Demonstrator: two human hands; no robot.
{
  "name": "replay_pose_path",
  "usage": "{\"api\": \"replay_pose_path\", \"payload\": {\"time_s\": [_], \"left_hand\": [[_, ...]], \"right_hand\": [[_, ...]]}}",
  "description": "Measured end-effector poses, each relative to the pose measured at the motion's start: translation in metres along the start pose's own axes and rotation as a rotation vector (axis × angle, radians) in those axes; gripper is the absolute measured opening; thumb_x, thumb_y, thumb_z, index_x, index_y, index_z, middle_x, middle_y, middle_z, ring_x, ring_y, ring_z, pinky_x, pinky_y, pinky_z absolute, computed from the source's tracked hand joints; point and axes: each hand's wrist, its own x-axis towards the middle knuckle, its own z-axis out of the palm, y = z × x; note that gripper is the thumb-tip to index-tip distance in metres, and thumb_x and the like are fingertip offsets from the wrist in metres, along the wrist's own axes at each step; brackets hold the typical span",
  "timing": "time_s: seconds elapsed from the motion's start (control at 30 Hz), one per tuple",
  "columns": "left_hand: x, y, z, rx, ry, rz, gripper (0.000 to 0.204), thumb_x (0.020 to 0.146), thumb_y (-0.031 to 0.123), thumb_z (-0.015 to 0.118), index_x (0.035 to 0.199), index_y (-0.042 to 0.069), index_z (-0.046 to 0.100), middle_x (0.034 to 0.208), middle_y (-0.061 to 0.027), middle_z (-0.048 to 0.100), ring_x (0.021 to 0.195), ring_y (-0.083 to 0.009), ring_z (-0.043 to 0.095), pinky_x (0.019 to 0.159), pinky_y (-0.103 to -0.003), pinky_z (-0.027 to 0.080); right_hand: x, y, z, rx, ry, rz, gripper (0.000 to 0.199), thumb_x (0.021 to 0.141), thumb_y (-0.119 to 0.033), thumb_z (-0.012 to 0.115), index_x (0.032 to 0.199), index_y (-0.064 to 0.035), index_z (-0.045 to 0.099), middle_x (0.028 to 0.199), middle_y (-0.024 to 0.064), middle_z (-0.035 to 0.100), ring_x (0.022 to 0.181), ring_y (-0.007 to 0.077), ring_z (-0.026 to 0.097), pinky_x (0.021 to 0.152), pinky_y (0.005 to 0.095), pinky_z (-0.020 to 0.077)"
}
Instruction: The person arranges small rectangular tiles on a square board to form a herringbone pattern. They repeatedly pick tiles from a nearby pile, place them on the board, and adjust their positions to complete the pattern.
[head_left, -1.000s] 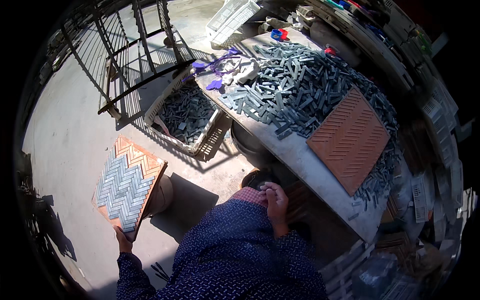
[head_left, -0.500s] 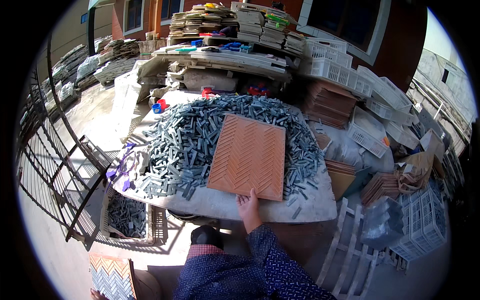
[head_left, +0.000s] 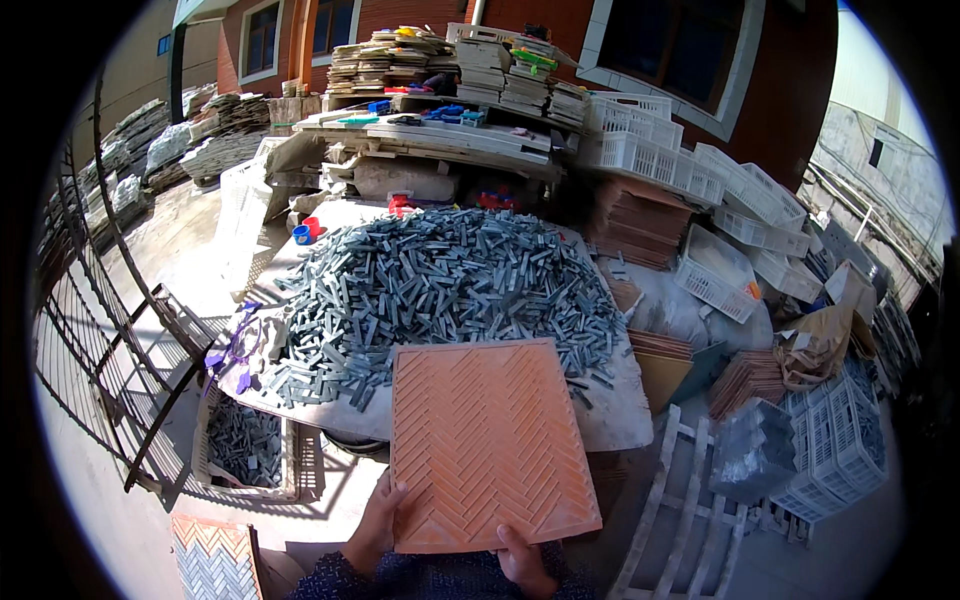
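I hold an orange herringbone mould tray (head_left: 490, 440) between my hands, tilted up in front of me at the table's near edge. Its slanted slots hold no strips. My left hand (head_left: 374, 518) is closed on the lower left edge, thumb over the face. My right hand (head_left: 524, 562) grips the bottom edge, its thumb on the front and the other fingers hidden behind. Beyond the tray spreads a heap of small grey-green strip tiles (head_left: 440, 280) on the pale tabletop (head_left: 625, 430). At lower left lies a similar orange tray (head_left: 215, 560), mostly filled with grey strips.
A crate of grey pieces (head_left: 245, 440) stands on the ground left of the table, beside a metal railing (head_left: 110, 300). White crates (head_left: 715, 270) and stacked brown trays (head_left: 640, 220) line the right. A pale slatted rack (head_left: 680, 510) leans nearby. Stacked boards (head_left: 400, 70) rise behind.
The empty orange tray has come off the tile heap toward me. My left hand has left the filled tray at lower left and taken hold of this one; my right hand still grips it.
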Motion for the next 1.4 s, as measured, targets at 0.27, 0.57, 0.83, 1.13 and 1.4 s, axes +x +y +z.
{"api": "replay_pose_path", "payload": {"time_s": [0.27,0.57,0.83,1.13,1.4], "left_hand": [[-0.028,-0.033,-0.048,0.135,0.076,-0.188,0.039,0.088,0.005,0.055,0.124,-0.006,0.042,0.114,-0.0161,0.058,0.099,-0.0211,0.061,0.088,-0.033,0.051],[-0.009,-0.035,-0.059,0.141,0.151,-0.204,0.035,0.089,0.004,0.049,0.122,-0.006,0.043,0.11,-0.016,0.059,0.098,-0.0203,0.06,0.088,-0.031,0.049],[0.031,-0.028,-0.111,0.766,0.214,0.087,0.029,0.09,0.01,0.054,0.114,-0.005,0.055,0.112,-0.0116,0.061,0.1,-0.0206,0.06,0.088,-0.031,0.046],[0.298,0.099,-0.072,1.456,0.244,0.829,0.051,0.079,0.007,0.064,0.126,0.001,0.047,0.127,-0.0195,0.05,0.118,-0.0368,0.046,0.099,-0.041,0.039],[0.442,0.137,-0.034,1.555,0.65,0.8,0.056,0.072,0.019,0.073,0.125,0.017,0.055,0.136,-0.0257,0.038,0.121,-0.041,0.041,0.101,-0.045,0.035]], "right_hand": [[-0.079,-0.03,-0.063,0.403,-0.149,0.051,0.051,0.093,-0.038,0.052,0.13,-0.0026,0.045,0.125,0.011,0.052,0.107,0.0244,0.053,0.083,0.0333,0.0458],[-0.071,-0.027,-0.07,0.071,0.163,0.388,0.052,0.099,-0.037,0.039,0.135,-0.0012,0.037,0.123,0.015,0.055,0.116,0.0302,0.053,0.09,0.0433,0.0481],[-0.049,0.011,-0.149,-0.899,-0.285,0.479,0.03,0.089,-0.025,0.049,0.103,-0.0028,0.065,0.089,0.0107,0.067,0.076,0.0229,0.063,0.064,0.0331,0.0505],[0.017,-0.002,-0.143,-0.983,-0.174,0.534,0.029,0.087,-0.027,0.052,0.088,-0.0026,0.067,0.073,0.0128,0.065,0.066,0.0261,0.06,0.059,0.035,0.0483],[0.038,0.004,-0.138,-1.117,-0.016,0.419,0.03,0.088,-0.03,0.052,0.086,-0.0026,0.066,0.072,0.0144,0.064,0.065,0.0277,0.059,0.058,0.0361,0.0479]]}}
